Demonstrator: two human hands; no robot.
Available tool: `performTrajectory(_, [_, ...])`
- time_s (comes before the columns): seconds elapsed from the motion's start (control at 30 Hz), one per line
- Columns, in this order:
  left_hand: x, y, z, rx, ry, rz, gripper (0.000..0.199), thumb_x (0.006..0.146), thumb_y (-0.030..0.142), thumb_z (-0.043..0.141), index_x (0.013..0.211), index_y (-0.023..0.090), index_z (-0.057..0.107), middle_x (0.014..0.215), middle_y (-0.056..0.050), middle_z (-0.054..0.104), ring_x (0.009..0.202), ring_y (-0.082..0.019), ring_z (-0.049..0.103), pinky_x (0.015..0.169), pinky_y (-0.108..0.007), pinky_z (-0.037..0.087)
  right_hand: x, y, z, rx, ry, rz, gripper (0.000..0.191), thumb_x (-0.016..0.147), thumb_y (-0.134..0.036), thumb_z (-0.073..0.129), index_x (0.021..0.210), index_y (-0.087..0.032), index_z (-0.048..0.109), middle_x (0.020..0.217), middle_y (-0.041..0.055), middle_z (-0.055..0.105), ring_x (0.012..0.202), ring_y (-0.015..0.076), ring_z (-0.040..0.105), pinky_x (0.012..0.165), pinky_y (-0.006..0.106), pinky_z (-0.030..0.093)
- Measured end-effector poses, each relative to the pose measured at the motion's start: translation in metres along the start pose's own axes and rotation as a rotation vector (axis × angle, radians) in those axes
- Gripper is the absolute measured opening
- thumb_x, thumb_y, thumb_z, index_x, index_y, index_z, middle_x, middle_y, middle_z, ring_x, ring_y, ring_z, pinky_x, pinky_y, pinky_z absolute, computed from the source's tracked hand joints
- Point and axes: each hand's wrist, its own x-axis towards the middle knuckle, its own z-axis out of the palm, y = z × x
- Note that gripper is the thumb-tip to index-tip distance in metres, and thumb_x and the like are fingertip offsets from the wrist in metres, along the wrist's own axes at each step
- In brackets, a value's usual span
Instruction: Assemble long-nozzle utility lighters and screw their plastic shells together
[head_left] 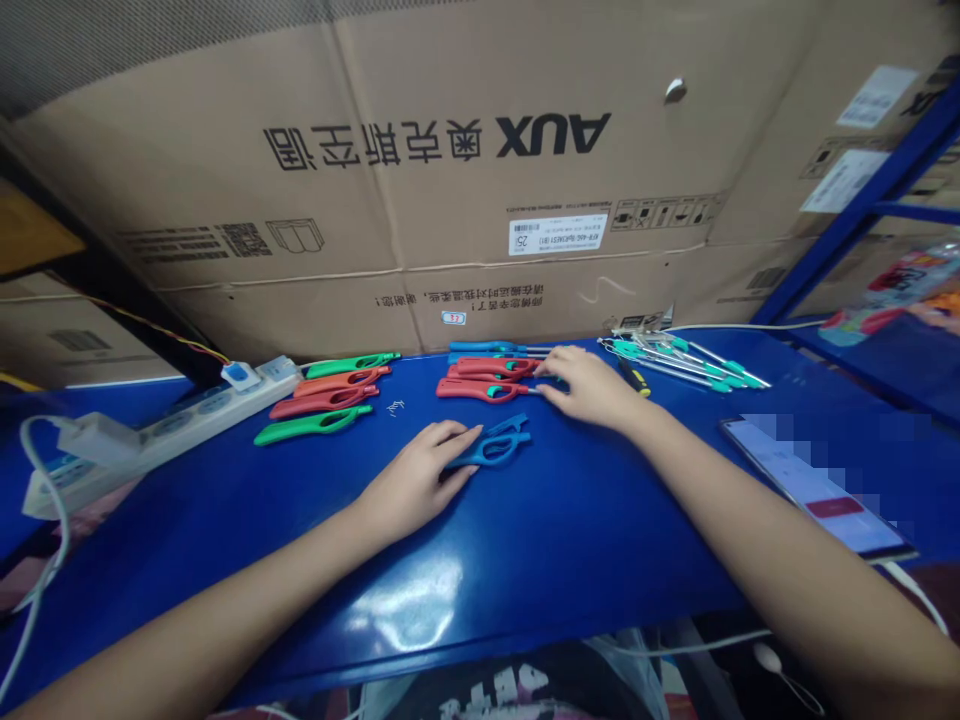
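My left hand [420, 475] is closed around the rear of a blue lighter handle [491, 450] with a finger loop, held low over the blue table. A thin blue strip lies along its upper side. My right hand [589, 388] reaches to the middle group, its fingers closed at the metal rod of the nearest red lighter [469, 390]. A green trigger shows in that lighter's loop. Just behind are another red lighter [480, 366] and blue lighters [480, 348] with rods pointing right, partly covered by my right hand.
Green, orange and red handle shells [311, 425] lie at left, near small screws [396, 407]. A white power strip [172, 430] runs along the left edge. Metal rods with green parts [682, 360], a yellow-black screwdriver [636, 378] and a phone [817, 490] are at right. Cardboard [450, 200] stands behind.
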Motion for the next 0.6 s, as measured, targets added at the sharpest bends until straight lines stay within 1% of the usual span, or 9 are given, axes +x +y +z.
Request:
performTrajectory(0.03, [-0.001, 0.0, -0.003, -0.022, -0.006, -0.022, 0.048, 0.096, 0.024, 0.057, 0.144, 0.023, 0.053, 0.131, -0.011, 0.06, 0.117, -0.026, 0.061, 0.105, -0.045, 0.051, -0.001, -0.006, 0.002, 0.004, -0.04, -0.036, 0.017, 0.093, -0.025, 0.057, 0.105, -0.02, 0.068, 0.114, 0.0105, 0.068, 0.109, 0.0264, 0.061, 0.094, 0.04, 0.047])
performTrajectory(0.1, [-0.003, -0.001, -0.012, -0.057, -0.043, -0.059, 0.052, 0.093, 0.02, 0.058, 0.144, 0.024, 0.053, 0.136, -0.011, 0.058, 0.122, -0.026, 0.061, 0.108, -0.044, 0.05, -0.003, -0.011, 0.005, 0.007, -0.101, -0.07, 0.016, 0.094, -0.018, 0.053, 0.101, -0.019, 0.067, 0.108, 0.0105, 0.07, 0.102, 0.0248, 0.063, 0.087, 0.037, 0.048])
performTrajectory(0.2, [-0.006, -0.005, -0.03, -0.084, -0.149, -0.06, 0.059, 0.088, 0.016, 0.06, 0.146, 0.025, 0.051, 0.135, -0.01, 0.061, 0.123, -0.025, 0.062, 0.109, -0.043, 0.049, -0.007, -0.005, 0.002, 0.008, -0.164, -0.077, 0.014, 0.091, -0.012, 0.053, 0.092, -0.018, 0.066, 0.096, 0.0089, 0.071, 0.09, 0.0227, 0.064, 0.077, 0.034, 0.048])
performTrajectory(0.27, [-0.008, -0.008, -0.041, -0.059, -0.2, -0.047, 0.062, 0.086, 0.018, 0.065, 0.145, 0.027, 0.052, 0.133, -0.009, 0.063, 0.123, -0.026, 0.061, 0.108, -0.044, 0.049, -0.011, -0.002, -0.004, 0.002, -0.183, -0.072, 0.014, 0.089, -0.011, 0.054, 0.092, -0.018, 0.066, 0.097, 0.0103, 0.07, 0.087, 0.0234, 0.064, 0.074, 0.034, 0.048])
performTrajectory(0.3, [-0.008, -0.01, -0.046, -0.03, -0.213, -0.047, 0.061, 0.085, 0.02, 0.068, 0.144, 0.027, 0.054, 0.133, -0.009, 0.063, 0.123, -0.027, 0.061, 0.108, -0.045, 0.049, -0.013, -0.002, -0.007, -0.002, -0.182, -0.069, 0.015, 0.089, -0.012, 0.053, 0.096, -0.017, 0.066, 0.1, 0.012, 0.07, 0.09, 0.0246, 0.064, 0.074, 0.035, 0.048])
performTrajectory(0.37, [-0.009, -0.012, -0.052, 0.029, -0.228, -0.062, 0.053, 0.085, 0.024, 0.07, 0.137, 0.026, 0.06, 0.131, -0.01, 0.063, 0.12, -0.028, 0.061, 0.105, -0.045, 0.05, -0.017, -0.009, -0.013, 0.005, -0.165, -0.081, 0.02, 0.091, -0.015, 0.054, 0.108, -0.017, 0.064, 0.111, 0.014, 0.067, 0.1, 0.0265, 0.063, 0.08, 0.037, 0.049])
performTrajectory(0.43, [-0.008, -0.014, -0.053, 0.05, -0.238, -0.075, 0.042, 0.088, 0.024, 0.067, 0.13, 0.023, 0.065, 0.125, -0.01, 0.065, 0.114, -0.027, 0.064, 0.102, -0.043, 0.051, -0.019, -0.022, -0.016, 0.091, -0.161, -0.136, 0.022, 0.094, -0.025, 0.057, 0.115, -0.019, 0.062, 0.117, 0.0117, 0.065, 0.106, 0.0247, 0.062, 0.086, 0.036, 0.049])
performTrajectory(0.53, [-0.006, -0.013, -0.05, 0.028, -0.236, -0.066, 0.034, 0.091, 0.023, 0.064, 0.125, 0.021, 0.066, 0.118, -0.01, 0.067, 0.111, -0.026, 0.065, 0.101, -0.042, 0.051, -0.021, -0.045, -0.013, 0.251, -0.236, -0.261, 0.024, 0.094, -0.039, 0.063, 0.108, -0.02, 0.065, 0.11, 0.0073, 0.067, 0.101, 0.0217, 0.063, 0.085, 0.034, 0.05])
performTrajectory(0.6, [-0.005, -0.012, -0.048, 0.005, -0.227, -0.054, 0.033, 0.091, 0.023, 0.064, 0.124, 0.022, 0.067, 0.117, -0.009, 0.067, 0.109, -0.025, 0.065, 0.1, -0.041, 0.052, -0.022, -0.055, -0.008, 0.276, -0.294, -0.305, 0.024, 0.093, -0.04, 0.066, 0.104, -0.019, 0.067, 0.104, 0.0066, 0.069, 0.094, 0.0217, 0.065, 0.08, 0.034, 0.05])
